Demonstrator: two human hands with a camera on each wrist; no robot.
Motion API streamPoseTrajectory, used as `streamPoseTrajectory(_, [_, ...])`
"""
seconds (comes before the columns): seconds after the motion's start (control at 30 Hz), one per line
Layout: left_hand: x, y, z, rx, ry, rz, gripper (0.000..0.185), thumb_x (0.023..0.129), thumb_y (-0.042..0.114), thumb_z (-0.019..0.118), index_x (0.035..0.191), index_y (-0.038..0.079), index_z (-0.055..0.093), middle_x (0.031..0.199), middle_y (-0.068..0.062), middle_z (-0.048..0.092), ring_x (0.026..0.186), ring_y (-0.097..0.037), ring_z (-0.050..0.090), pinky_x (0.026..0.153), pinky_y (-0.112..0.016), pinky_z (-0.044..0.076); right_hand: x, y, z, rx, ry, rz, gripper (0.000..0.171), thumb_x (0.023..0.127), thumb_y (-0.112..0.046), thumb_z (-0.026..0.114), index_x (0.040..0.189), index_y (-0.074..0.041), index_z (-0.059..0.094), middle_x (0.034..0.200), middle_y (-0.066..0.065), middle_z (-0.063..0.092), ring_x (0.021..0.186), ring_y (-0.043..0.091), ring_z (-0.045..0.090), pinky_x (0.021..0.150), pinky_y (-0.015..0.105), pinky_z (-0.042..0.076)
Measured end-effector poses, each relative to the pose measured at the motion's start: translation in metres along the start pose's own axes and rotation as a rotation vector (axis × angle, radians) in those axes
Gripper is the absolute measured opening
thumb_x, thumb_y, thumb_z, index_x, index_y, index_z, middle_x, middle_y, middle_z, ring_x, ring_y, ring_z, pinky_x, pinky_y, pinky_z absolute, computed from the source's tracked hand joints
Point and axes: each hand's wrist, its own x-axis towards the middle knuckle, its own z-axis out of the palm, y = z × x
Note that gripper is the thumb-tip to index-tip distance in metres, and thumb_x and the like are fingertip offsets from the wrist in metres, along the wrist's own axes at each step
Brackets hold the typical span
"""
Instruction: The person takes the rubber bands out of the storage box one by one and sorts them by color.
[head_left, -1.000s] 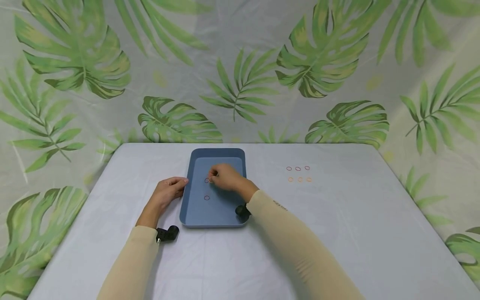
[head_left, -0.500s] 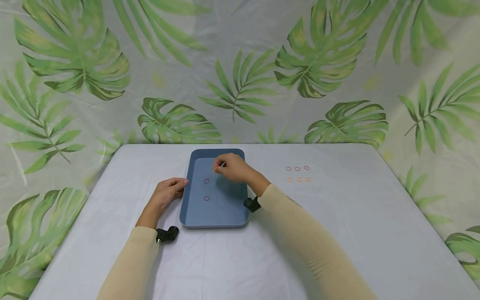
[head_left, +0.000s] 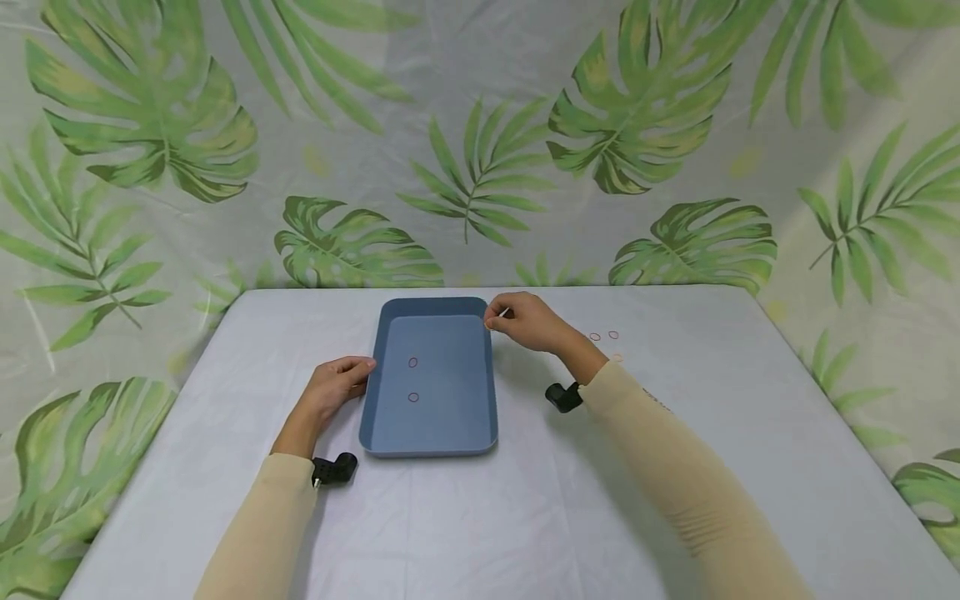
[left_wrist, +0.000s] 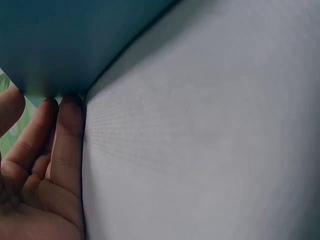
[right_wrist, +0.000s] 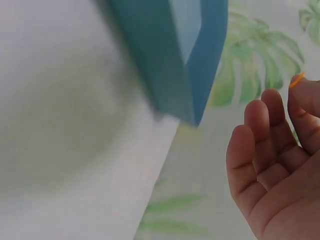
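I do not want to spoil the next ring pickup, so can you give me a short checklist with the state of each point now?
1. Left hand touches the blue tray at its left wall: ok.
2. Two tray rings lie flat inside: ok.
3. Table rings remain right of the right hand: ok.
4. Right hand is free: cannot tell. Its fingers are curled, and an orange speck shows at a fingertip.
5. Bare table lies between the hand and the rings: ok.

Left hand [head_left: 337,385] rests low with fingers relaxed; right hand [head_left: 525,321] hovers, fingertips pinched.
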Motion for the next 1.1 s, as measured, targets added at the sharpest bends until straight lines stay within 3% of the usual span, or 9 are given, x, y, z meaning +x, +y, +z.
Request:
streamPoseTrajectory(0.3, [-0.002,0.000,0.001,-0.006,-0.007,0.008,0.047,0.102,0.030,0.057,0.137,-0.002,0.056,0.145,-0.020,0.053,0.131,-0.025,0.055,0.109,-0.035,0.050,-0.025,0.039,-0.035,-0.033,0.035,0.071,0.021,0.102,-0.021,0.056,0.111,-0.005,0.066,0.114,0.013,0.067,0.105,0.032,0.063,0.086,0.041,0.052])
streamPoseTrajectory(0.5, [-0.003,0.002,0.000,-0.019,-0.013,0.009,0.048,0.102,0.029,0.057,0.138,-0.002,0.055,0.146,-0.021,0.052,0.132,-0.027,0.054,0.111,-0.037,0.048,-0.049,0.071,-0.057,-0.033,0.039,0.137,0.022,0.103,-0.021,0.054,0.110,-0.004,0.065,0.112,0.019,0.067,0.098,0.036,0.061,0.081,0.036,0.051])
streamPoseTrajectory(0.67, [-0.002,0.003,-0.001,-0.009,-0.017,0.010,0.048,0.102,0.030,0.057,0.137,-0.002,0.056,0.146,-0.020,0.053,0.131,-0.025,0.055,0.111,-0.036,0.048,-0.072,0.098,-0.073,-0.065,0.092,0.190,0.026,0.103,-0.022,0.054,0.112,0.000,0.065,0.112,0.021,0.067,0.094,0.034,0.060,0.077,0.032,0.050])
streamPoseTrajectory(0.9, [0.001,0.001,0.000,-0.012,-0.014,0.008,0.047,0.101,0.030,0.058,0.136,-0.002,0.056,0.145,-0.020,0.053,0.128,-0.021,0.056,0.109,-0.035,0.049,-0.098,0.129,-0.085,-0.127,0.151,0.239,0.026,0.103,-0.023,0.054,0.110,-0.001,0.065,0.103,0.020,0.067,0.086,0.024,0.056,0.072,0.030,0.046])
streamPoseTrajectory(1.1, [0.000,0.001,-0.001,-0.005,-0.003,0.010,0.047,0.101,0.030,0.058,0.136,-0.001,0.057,0.145,-0.020,0.054,0.123,-0.018,0.058,0.108,-0.034,0.050,-0.109,0.143,-0.088,-0.158,0.146,0.260,0.025,0.102,-0.021,0.054,0.110,0.002,0.064,0.105,0.023,0.067,0.090,0.030,0.061,0.070,0.030,0.047])
